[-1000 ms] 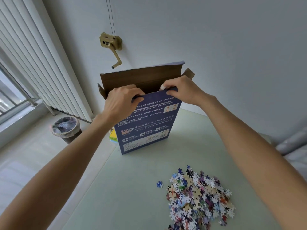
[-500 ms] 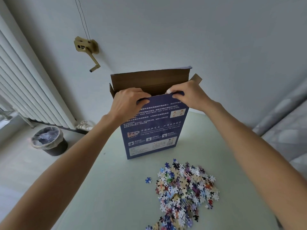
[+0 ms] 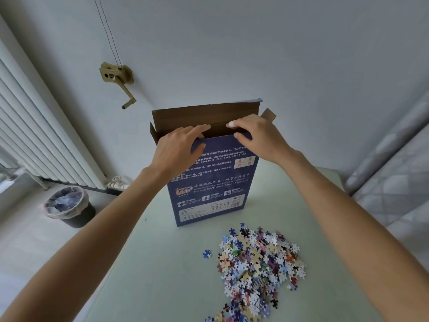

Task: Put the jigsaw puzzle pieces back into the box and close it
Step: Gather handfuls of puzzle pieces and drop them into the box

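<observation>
Box point(image 3: 212, 182) navy blue outside with white print, brown cardboard inside. Puzzle pieces point(image 3: 257, 266) multicolour: blue, white, tan, red. Table point(image 3: 162, 275) pale green, bin point(image 3: 69, 208) black.

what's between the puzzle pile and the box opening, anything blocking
Nothing visible lies on the table between the puzzle pieces and the upright box. Its top flap stands open, but the left hand and right hand rest across the opening, so they would need to move aside.

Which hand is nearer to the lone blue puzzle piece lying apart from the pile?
Left. The left hand is at the box top edge, above the lone blue piece; the right hand is on the same edge, farther right.
</observation>
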A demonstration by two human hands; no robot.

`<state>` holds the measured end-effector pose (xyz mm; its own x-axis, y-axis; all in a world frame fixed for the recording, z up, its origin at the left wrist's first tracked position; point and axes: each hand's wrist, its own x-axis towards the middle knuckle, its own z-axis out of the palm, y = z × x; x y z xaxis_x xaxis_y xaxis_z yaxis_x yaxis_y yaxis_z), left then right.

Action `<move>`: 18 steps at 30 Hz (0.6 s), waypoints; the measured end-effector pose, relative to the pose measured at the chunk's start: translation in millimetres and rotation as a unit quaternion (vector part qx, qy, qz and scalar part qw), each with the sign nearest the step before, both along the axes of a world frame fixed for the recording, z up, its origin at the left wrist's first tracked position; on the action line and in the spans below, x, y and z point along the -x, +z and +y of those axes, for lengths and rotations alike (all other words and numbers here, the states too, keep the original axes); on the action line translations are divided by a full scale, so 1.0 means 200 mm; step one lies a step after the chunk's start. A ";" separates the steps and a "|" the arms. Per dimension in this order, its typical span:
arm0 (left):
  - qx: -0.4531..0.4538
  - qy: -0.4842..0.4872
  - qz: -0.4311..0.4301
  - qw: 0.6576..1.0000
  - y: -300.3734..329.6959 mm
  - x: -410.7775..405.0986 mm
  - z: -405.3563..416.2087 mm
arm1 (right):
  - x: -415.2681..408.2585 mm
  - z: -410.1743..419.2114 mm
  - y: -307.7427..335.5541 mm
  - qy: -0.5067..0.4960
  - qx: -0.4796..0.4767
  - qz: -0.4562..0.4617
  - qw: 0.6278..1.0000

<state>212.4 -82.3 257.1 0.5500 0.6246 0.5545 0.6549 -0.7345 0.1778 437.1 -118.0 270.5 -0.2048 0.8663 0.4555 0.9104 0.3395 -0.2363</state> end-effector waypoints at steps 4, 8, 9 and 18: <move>-0.018 0.007 0.013 1.000 0.00 0.00 -0.01 | 0.02 -0.01 -0.01 0.006 -0.037 -0.054 0.998; -0.087 0.021 -0.017 0.996 -0.02 0.00 -0.09 | 0.04 -0.10 -0.06 -0.007 -0.102 -0.043 0.994; -0.106 0.012 -0.040 0.993 -0.05 0.00 -0.13 | 0.05 -0.15 -0.09 -0.015 -0.121 -0.023 0.992; 0.132 -0.053 -0.038 0.989 -0.68 -0.09 -0.49 | -0.01 -0.76 -0.85 -0.145 0.137 0.110 0.974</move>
<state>229.7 -180.3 120.5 0.5835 0.6940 0.4217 0.5538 -0.7199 0.4185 438.9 -269.9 100.4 0.1429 0.9684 0.2044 0.8757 -0.0274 -0.4821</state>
